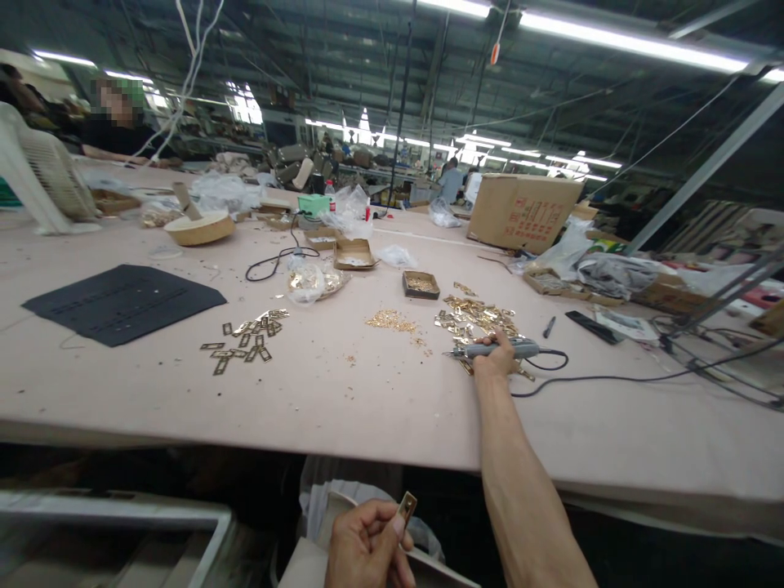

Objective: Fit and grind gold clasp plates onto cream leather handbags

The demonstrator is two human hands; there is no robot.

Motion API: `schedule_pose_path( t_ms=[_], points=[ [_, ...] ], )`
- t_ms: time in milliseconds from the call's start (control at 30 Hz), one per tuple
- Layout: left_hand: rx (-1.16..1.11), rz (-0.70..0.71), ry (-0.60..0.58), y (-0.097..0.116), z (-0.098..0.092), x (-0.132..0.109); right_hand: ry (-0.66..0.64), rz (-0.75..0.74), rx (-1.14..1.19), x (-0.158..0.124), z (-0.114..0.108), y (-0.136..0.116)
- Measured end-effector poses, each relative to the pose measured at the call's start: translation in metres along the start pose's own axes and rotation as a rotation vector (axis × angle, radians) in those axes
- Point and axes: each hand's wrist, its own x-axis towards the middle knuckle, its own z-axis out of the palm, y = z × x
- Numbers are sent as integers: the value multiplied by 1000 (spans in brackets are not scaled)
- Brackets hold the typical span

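Observation:
My left hand (367, 545), low in front of the table edge, pinches a small gold metal plate (407, 506) between thumb and fingers. Out over the table, my right hand (497, 356) is wrapped around a grey electric screwdriver (520, 349), its tip pointing left. Beneath and behind that hand spreads a pile of gold metal plates (474, 314). Left of the pile lie many tiny gold pieces (390, 320), too small to name surely. A second group of metal plates (251, 339) lies further left.
A small box of tiny parts (420, 285) stands behind the loose pieces. A black sheet (126, 302) lies at left, near a white fan (46, 171). A cardboard box (523, 212) stands at the back right. The screwdriver's black cable (612, 379) runs right across the table.

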Motion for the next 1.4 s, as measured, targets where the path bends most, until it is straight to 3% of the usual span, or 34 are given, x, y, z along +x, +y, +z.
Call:
schedule_pose_path(
  t_ms=[367,1200,1400],
  points=[
    [-2,18,-11,2,-1,-1,-28,4,-49,-3,-1,-5],
    [-6,32,-5,4,2,-7,187,24,95,-10,6,-7],
    [-3,21,-3,3,2,-8,187,25,106,-12,5,-8]
  ],
)
